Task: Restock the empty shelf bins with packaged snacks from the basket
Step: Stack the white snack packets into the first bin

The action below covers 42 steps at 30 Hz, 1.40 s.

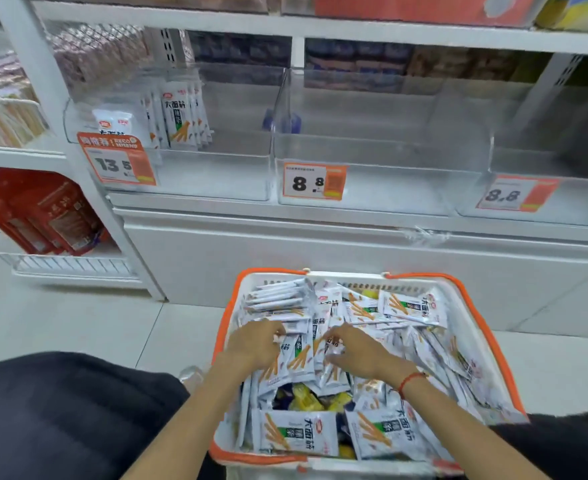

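Right now your left hand (pixel 256 342) and right hand (pixel 353 355) are both down in the white basket (pixel 472 320) with orange rim, fingers curled onto the white snack packets (pixel 299 358) near its middle. Whether either hand truly grips a packet, you cannot tell. On the shelf beyond, the left clear bin (pixel 216 174) holds a few upright packets; the middle bin (pixel 382 181) holds none.
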### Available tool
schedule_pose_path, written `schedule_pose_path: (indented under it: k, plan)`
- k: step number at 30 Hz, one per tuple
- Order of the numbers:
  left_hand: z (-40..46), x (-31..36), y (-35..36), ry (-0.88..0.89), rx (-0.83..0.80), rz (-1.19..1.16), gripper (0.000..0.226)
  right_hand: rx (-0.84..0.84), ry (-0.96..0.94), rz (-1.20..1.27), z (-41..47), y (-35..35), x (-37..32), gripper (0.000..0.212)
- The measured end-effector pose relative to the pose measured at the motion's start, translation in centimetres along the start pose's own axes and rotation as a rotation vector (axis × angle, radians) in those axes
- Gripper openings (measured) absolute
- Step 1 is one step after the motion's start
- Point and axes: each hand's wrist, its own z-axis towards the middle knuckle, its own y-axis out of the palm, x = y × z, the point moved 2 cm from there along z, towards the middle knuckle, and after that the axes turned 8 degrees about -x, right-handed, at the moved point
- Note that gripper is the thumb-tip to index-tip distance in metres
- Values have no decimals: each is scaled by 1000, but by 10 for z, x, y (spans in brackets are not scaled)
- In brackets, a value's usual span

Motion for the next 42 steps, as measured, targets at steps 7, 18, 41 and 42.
schedule_pose_path:
  k: [7,18,41,42]
  plan:
    - [2,1,43,-234,115,295,48,202,132,18,16,36,15,47]
    - [36,2,44,-375,-34,155,46,183,355,20,55,41,-21,47]
    - [13,27,16,188,92,-903,22,-125,92,999,-31,-15,56,59]
    - [11,27,13,169,104,-1006,20,-102,79,1043,-30,-16,55,57]
